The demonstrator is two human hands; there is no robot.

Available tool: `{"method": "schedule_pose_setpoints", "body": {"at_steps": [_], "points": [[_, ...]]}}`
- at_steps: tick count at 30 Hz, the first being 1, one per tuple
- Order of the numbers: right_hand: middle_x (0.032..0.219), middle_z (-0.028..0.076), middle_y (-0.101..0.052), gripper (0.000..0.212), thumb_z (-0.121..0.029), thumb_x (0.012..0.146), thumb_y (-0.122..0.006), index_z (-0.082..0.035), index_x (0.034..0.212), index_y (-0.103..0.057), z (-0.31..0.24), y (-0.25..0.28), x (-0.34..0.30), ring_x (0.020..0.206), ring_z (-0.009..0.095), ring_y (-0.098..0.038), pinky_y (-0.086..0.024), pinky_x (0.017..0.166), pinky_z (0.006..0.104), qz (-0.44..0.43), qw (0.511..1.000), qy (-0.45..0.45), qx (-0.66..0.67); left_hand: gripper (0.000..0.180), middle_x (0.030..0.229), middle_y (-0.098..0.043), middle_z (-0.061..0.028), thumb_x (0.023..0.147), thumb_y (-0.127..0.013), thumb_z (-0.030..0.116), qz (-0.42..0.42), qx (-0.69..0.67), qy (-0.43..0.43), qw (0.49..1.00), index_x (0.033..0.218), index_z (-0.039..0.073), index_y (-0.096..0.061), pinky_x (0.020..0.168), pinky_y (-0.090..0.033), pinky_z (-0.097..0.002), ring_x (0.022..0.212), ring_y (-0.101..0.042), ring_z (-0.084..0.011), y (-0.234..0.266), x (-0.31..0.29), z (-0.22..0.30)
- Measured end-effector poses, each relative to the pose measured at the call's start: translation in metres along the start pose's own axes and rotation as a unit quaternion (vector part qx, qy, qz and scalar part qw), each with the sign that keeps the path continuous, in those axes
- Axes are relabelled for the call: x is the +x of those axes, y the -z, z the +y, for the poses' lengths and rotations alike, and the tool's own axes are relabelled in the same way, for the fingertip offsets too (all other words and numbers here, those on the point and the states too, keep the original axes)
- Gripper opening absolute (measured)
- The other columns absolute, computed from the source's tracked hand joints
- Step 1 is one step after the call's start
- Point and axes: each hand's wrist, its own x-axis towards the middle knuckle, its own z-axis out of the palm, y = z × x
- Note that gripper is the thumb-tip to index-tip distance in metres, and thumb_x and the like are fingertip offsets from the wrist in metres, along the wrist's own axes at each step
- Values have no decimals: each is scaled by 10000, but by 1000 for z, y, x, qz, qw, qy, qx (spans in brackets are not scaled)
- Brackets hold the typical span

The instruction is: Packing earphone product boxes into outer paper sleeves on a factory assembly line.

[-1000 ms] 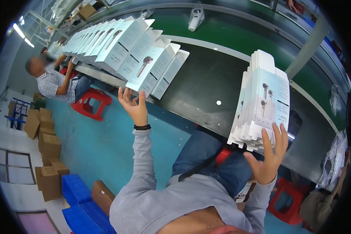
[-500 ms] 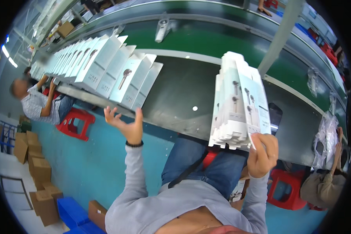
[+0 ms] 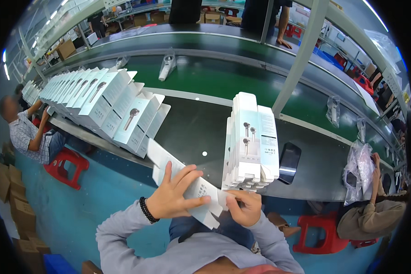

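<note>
A flat white and pale-blue folding carton [image 3: 199, 191] slants in front of me at the near table edge, its end flaps sticking out. My right hand [image 3: 246, 208] pinches its right end between thumb and fingers. Against its face lies my left hand [image 3: 172, 194], fingers spread and thumb stretched to the right; its palm side is hidden. Just beyond my right hand stands a stack of flattened cartons [image 3: 247, 141] printed with pictures of a handheld appliance. To the left, a row of opened-up cartons [image 3: 128, 121] with raised flaps leans along the table.
A black phone [image 3: 290, 162] lies right of the stack on the dark table [image 3: 192, 118]. Behind runs a green conveyor [image 3: 205, 75] carrying bagged appliances [image 3: 167, 67]. A metal post [image 3: 301, 59] rises beyond the stack. Co-workers sit left and right; red stools [image 3: 319, 235] stand nearby.
My right hand has drawn a flat carton off the stack and brought it left and nearer me. My left hand has moved right and now touches it. The view has shifted.
</note>
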Motion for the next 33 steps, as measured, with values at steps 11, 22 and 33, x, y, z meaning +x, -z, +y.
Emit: {"method": "schedule_pose_setpoints", "body": {"at_steps": [11, 22, 33], "points": [[1136, 185, -553, 645, -400, 763, -689, 30, 1182, -454, 37, -41, -4, 993, 252, -568, -417, 887, 355, -74, 981, 71, 163, 470, 698, -669, -42, 657, -783, 135, 222, -272, 106, 930, 1058, -1, -578, 599, -502, -258, 603, -640, -179, 13, 2, 17], [1081, 112, -569, 596, -247, 786, -703, 17, 1230, -405, 55, -77, -9, 997, 176, -542, -422, 856, 310, -81, 928, -161, 326, 1108, 1437, -217, -174, 573, -819, 351, 128, -781, 60, 608, 1400, 28, -155, 998, -329, -376, 1276, -329, -266, -51, -7, 3], [1340, 167, -334, 1059, -456, 698, -737, -26, 1393, -64, 53, -86, -2, 1227, 250, -359, -307, 1000, 373, 55, 947, -30, 315, 1084, 1421, -189, -268, 631, -773, 368, 176, -143, 211, 951, 1404, 15, -100, 1037, -161, -551, 1313, -120, -488, -68, -13, 10]]}}
